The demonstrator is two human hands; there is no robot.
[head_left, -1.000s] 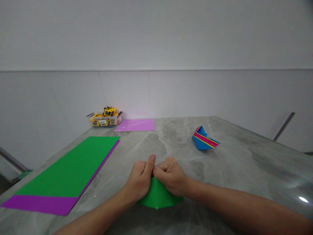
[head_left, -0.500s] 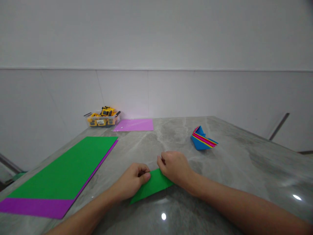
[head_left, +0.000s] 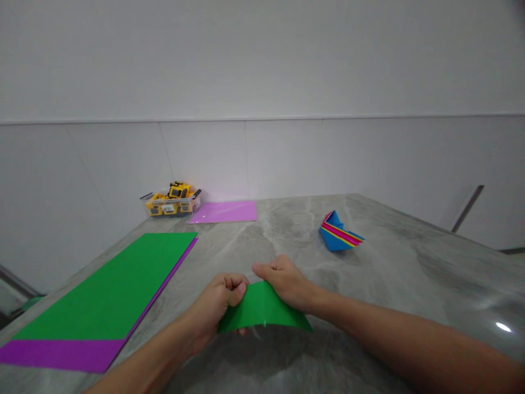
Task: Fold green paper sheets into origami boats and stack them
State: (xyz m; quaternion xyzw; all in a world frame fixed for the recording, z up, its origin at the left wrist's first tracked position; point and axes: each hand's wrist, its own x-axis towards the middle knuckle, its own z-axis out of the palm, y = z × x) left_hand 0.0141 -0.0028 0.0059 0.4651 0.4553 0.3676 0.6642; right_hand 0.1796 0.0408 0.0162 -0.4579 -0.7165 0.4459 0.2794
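A small piece of green paper (head_left: 266, 309) is bowed between my two hands, its near edge arched up off the table. My left hand (head_left: 223, 301) pinches its left side, thumb on top and a fingertip showing beneath the near edge. On the right side, my right hand (head_left: 287, 282) grips the paper with the thumb stretched along the far edge; its other fingers are partly hidden. Beyond my right hand lies a folded paper piece (head_left: 338, 234) in blue with pink and yellow stripes.
To my left, a large green sheet (head_left: 110, 290) lies over a purple sheet (head_left: 61, 355) on the grey marbled table (head_left: 410, 306). A pink sheet (head_left: 225, 212) and a clear plastic box (head_left: 172, 205) of yellow toy vehicles sit at the back by the wall.
The green paper has turned and been lifted at its near edge, from lying flat to bowed. My right hand has shifted slightly left and now holds its side.
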